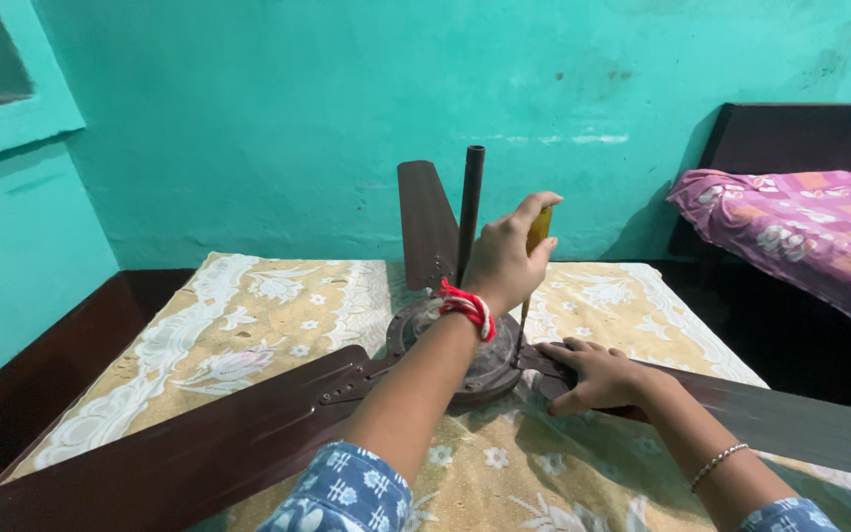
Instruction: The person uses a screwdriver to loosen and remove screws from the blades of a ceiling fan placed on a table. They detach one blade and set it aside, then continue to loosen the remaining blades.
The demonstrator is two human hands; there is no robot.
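Note:
A brown ceiling fan lies on a table, its round motor hub in the middle and a dark down rod standing upright from it. My left hand, with a red and white thread around the wrist, is shut on a yellow-handled screwdriver. The screwdriver's thin shaft points down to the right edge of the hub. My right hand, a thin bracelet on its wrist, lies flat on the right blade next to the hub. Another blade runs to the lower left, and a third points toward the wall.
The table is covered by a yellow and white floral cloth and has a dark wooden edge on the left. A bed with a pink patterned blanket stands at the right. Teal walls close off the back and left.

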